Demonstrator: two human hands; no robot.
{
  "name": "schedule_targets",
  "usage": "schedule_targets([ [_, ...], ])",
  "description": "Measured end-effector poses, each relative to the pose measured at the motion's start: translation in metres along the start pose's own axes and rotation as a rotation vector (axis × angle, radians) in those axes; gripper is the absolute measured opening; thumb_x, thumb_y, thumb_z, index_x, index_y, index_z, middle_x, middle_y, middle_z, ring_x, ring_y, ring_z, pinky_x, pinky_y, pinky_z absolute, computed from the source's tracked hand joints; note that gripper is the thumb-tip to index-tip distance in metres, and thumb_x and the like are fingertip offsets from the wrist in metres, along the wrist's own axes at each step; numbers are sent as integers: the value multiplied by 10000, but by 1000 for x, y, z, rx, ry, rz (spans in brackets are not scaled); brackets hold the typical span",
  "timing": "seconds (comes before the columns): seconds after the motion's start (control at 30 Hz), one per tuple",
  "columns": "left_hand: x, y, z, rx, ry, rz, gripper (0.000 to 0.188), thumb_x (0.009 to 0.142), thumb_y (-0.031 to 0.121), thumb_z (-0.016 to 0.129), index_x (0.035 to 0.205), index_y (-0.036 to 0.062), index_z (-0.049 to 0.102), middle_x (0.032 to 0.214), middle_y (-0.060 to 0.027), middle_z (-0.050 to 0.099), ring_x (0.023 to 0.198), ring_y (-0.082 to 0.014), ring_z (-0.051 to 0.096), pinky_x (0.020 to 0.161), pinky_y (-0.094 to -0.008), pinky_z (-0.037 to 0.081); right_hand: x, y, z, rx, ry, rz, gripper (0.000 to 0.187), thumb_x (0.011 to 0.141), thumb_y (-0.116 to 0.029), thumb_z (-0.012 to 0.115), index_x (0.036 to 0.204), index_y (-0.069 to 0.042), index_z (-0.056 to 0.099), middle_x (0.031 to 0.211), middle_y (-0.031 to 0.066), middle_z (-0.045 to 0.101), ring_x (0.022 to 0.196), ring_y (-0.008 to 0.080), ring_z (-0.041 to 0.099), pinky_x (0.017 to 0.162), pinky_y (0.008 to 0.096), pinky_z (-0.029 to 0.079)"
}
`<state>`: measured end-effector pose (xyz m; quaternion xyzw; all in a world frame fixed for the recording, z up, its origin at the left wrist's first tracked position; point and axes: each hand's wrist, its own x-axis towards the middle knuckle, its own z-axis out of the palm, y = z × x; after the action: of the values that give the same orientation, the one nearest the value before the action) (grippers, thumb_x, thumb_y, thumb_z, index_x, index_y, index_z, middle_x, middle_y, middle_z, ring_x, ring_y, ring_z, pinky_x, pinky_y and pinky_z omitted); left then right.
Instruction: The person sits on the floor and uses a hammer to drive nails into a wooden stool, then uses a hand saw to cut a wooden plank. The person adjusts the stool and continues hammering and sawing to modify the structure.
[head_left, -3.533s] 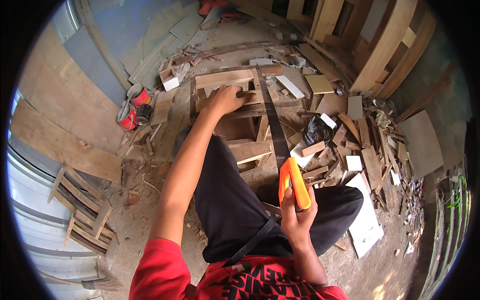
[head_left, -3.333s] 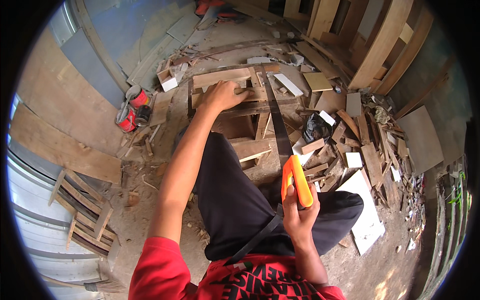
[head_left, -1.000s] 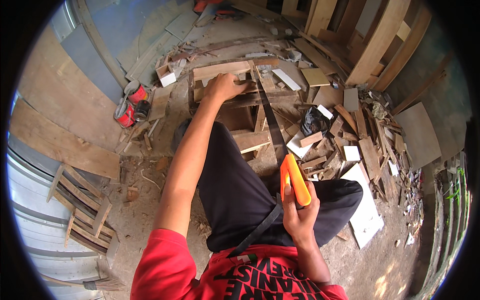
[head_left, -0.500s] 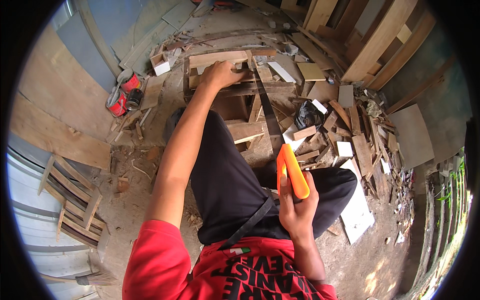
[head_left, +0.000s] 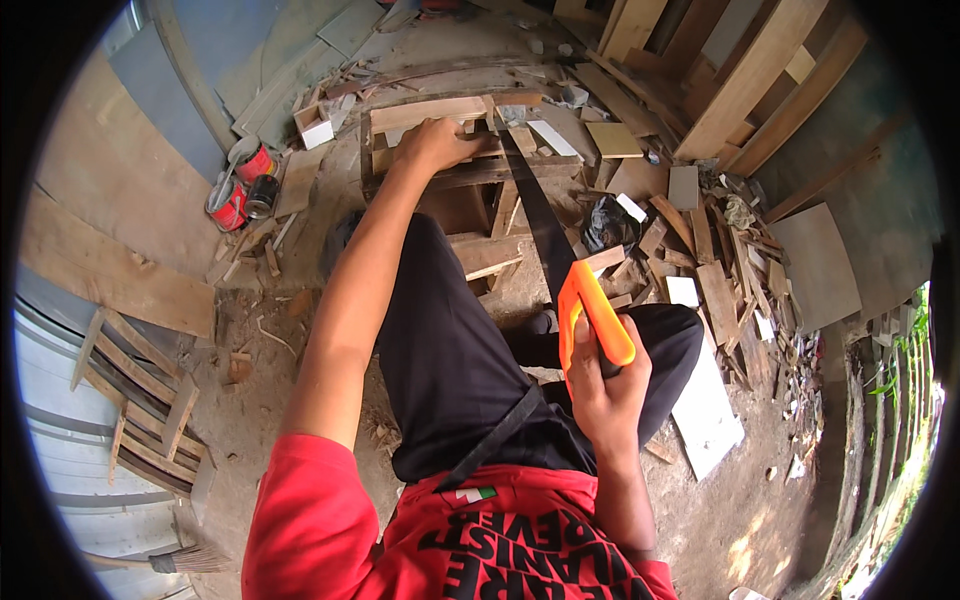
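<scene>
My right hand [head_left: 610,395] is wrapped round the orange handle [head_left: 607,318] of a handsaw. Its long dark blade [head_left: 535,205] runs away from me and slightly left, the far end lying beside the end of a wooden piece. On the low wooden bench [head_left: 470,172], my left hand [head_left: 445,147] is closed over that wooden piece [head_left: 487,148], close to the left side of the blade. A pale board [head_left: 425,112] lies along the bench's far side. My fingers hide part of the held wood, and the exact contact of blade and wood is hard to make out.
Offcuts [head_left: 720,290] are heaped at the right, with a black plastic bag [head_left: 612,225] beside them. Tall planks [head_left: 755,85] lean at the back right. Paint cans [head_left: 228,203] stand at the left, near a slatted wooden piece [head_left: 150,400]. A white panel [head_left: 708,410] lies by my right knee.
My right hand and the saw handle have moved forward, away from my body, and the blade has slid further along with them. The left hand keeps its place on the wood.
</scene>
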<state>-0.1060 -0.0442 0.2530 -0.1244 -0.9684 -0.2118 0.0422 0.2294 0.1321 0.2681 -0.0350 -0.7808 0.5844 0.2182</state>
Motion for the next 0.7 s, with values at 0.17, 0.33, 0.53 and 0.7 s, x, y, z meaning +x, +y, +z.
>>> schedule_targets([
  [0.17, 1, -1, 1, -6, 21, 15, 732, 740, 769, 657, 1075, 128, 771, 995, -138, 756, 974, -347, 714, 869, -444, 549, 5, 1, 6, -43, 3, -38, 179, 961, -116, 662, 987, 48, 594, 617, 31, 554, 576, 49, 496, 531, 233, 406],
  [0.33, 1, -2, 3, -6, 31, 15, 758, 741, 784, 653, 1068, 110, 769, 1014, -149, 752, 988, -345, 710, 863, -452, 547, 2, 10, 4, -7, -10, -23, 148, 957, -90, 653, 985, 41, 592, 663, 50, 570, 620, 56, 505, 558, 246, 418],
  [0.53, 0, -2, -2, -25, 20, 60, 762, 736, 792, 654, 1081, 123, 767, 1030, -154, 750, 995, -347, 708, 872, -446, 546, 30, 6, 16, -73, 5, -57, 188, 973, -129, 651, 961, 51, 599, 669, 52, 576, 617, 55, 502, 559, 241, 416],
  [0.7, 3, -1, -2, 1, 25, 39, 798, 715, 808, 657, 1046, 91, 771, 1023, -168, 748, 978, -356, 712, 864, -443, 551, -7, 3, 3, -12, 24, -20, 169, 960, -105, 664, 959, 46, 587, 666, 44, 571, 631, 63, 510, 577, 241, 427],
])
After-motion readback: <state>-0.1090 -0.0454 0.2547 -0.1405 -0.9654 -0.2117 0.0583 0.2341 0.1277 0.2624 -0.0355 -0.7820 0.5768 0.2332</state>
